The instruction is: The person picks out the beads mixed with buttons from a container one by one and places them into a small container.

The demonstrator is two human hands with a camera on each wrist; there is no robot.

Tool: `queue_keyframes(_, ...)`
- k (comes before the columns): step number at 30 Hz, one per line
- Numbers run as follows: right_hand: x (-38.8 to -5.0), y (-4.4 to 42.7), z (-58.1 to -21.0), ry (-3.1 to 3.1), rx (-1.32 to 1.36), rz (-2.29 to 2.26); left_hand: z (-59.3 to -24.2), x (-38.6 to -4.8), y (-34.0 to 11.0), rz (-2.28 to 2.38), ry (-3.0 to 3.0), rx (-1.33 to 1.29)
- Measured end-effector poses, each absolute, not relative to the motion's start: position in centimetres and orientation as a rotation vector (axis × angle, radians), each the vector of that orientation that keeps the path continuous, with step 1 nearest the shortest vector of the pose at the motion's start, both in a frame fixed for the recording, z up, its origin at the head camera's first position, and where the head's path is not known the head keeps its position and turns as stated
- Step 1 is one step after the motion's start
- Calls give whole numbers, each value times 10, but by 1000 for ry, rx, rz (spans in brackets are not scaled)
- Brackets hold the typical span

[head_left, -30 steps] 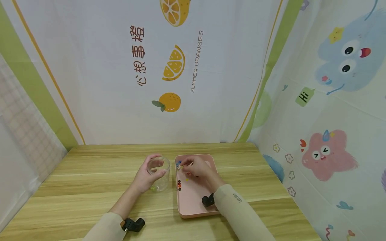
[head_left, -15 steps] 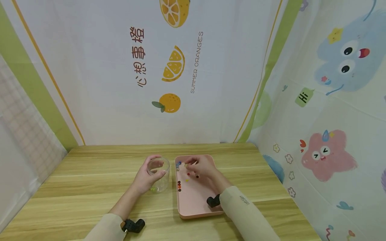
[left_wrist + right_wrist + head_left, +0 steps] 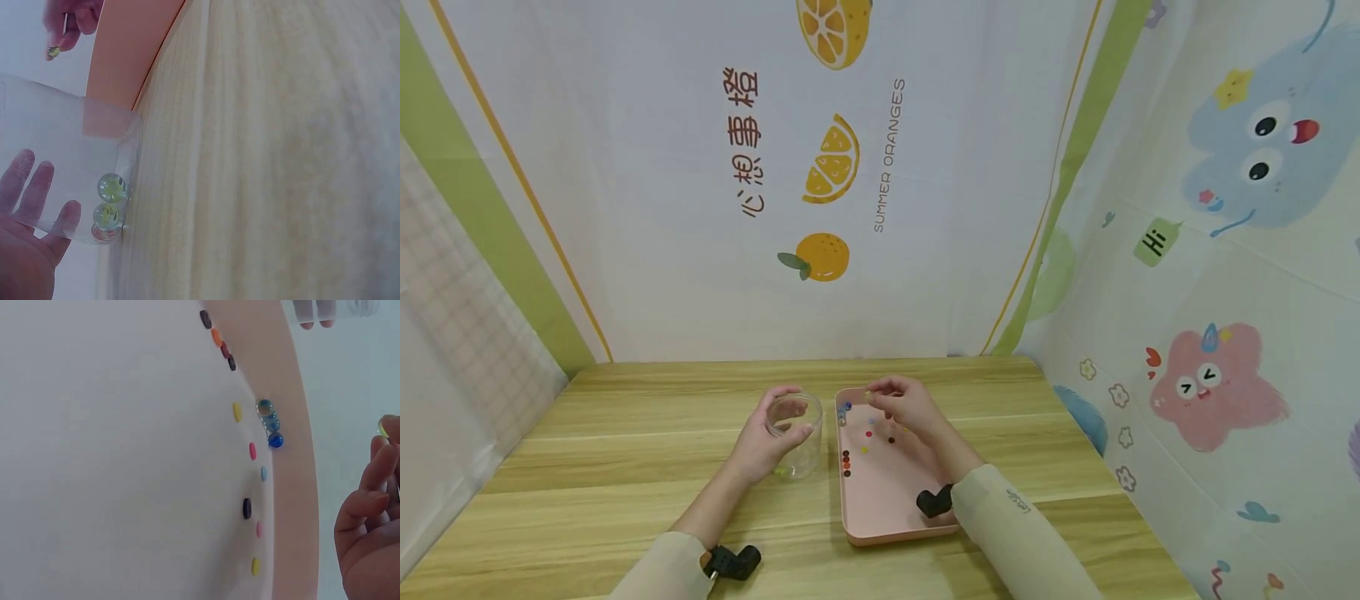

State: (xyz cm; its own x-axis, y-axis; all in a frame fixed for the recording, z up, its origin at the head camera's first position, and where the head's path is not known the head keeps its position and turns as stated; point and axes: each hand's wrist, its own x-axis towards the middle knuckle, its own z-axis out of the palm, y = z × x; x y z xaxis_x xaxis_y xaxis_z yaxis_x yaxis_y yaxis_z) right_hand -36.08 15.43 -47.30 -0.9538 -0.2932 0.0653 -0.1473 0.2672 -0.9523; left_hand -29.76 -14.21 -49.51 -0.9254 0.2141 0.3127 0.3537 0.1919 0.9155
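Note:
My left hand [image 3: 762, 440] grips a clear plastic jar [image 3: 802, 457] that stands on the table left of the tray, its open mouth upward. A few clear marbles with coloured swirls [image 3: 112, 187] lie at the jar's bottom in the left wrist view. Between thumb and fingertips my right hand [image 3: 917, 412] pinches a yellow-green marble [image 3: 382, 429], raised above the pink tray [image 3: 887, 504]. Inside the tray, several marbles [image 3: 273, 424], blue and clear, cluster by the wall. Small round button-like discs [image 3: 237, 412] in yellow, pink, blue and black lie spread over its floor.
Dark and orange discs [image 3: 846, 463] line the tray's left side. The wooden table [image 3: 587, 483] runs back to a hanging printed cloth [image 3: 662, 275], and another cloth [image 3: 1240, 275] covers the right side. A black camera mount sits at each wrist.
My right hand has lifted from the tray's far left part, up and to the right, bringing up the yellow-green marble. The left hand and the jar have stayed in place.

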Motion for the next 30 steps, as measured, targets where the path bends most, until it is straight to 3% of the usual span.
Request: queue_keyframes(30, -346, 126, -436, 2285, -569, -1874, -497, -298, -142, -1858, -2306, -579)
